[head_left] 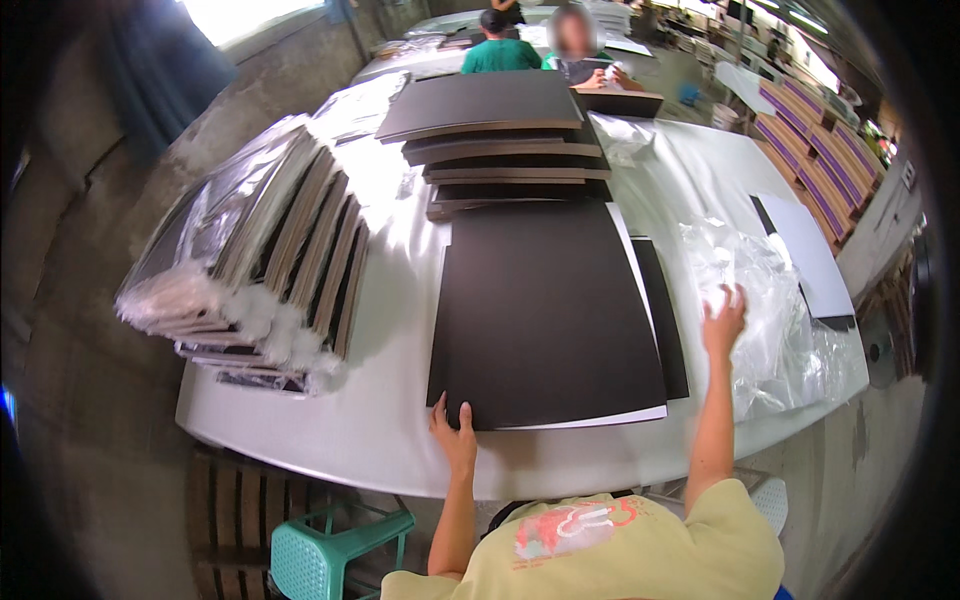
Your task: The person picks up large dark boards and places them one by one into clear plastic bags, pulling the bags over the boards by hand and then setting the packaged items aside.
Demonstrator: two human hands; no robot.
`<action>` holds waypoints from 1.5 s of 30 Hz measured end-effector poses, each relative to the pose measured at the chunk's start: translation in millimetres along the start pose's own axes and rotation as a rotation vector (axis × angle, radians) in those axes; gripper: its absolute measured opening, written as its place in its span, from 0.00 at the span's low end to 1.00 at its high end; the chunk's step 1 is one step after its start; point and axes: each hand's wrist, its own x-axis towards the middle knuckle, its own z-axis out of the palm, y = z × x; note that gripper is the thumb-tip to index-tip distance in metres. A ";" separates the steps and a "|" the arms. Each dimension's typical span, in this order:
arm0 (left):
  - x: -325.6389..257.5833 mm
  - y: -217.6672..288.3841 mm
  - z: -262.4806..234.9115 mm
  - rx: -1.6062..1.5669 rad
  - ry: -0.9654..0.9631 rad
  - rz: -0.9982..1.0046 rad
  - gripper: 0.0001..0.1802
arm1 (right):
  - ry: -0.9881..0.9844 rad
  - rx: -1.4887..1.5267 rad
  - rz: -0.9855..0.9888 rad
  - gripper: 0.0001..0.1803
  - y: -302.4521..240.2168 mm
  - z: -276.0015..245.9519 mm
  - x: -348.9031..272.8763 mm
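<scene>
A large black board (550, 310) lies flat before me, with a white sheet edge (652, 411) showing below it and another black board (660, 320) jutting out at the right. At its near left corner is my left hand (453, 432), thumb and fingers apart, touching the corner and holding nothing up. Over to the right, my right hand (724, 325) reaches onto a heap of clear plastic bags (775, 350). Its fingers are spread and bent on the film; whether they pinch any of it is hard to see.
Behind the board rises a stack of thick black boards (490, 105). Plastic-wrapped boards (250, 230) lean in a pile on the left. White sheets (812, 255) lie at the right edge of the white table (330, 440). A green stool (330, 545) stands below; two people sit beyond.
</scene>
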 end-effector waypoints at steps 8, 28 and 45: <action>-4.8 1.5 -3.8 -0.044 -0.048 -0.030 0.25 | -0.542 -0.308 0.621 0.39 135.7 -23.2 -89.0; -195.1 247.4 160.5 -0.119 -1.103 1.111 0.34 | -0.371 0.803 0.285 0.19 28.6 -260.6 -75.8; -195.7 185.3 98.8 -0.391 -0.686 0.059 0.19 | -0.121 1.203 0.260 0.11 13.1 -238.6 -84.0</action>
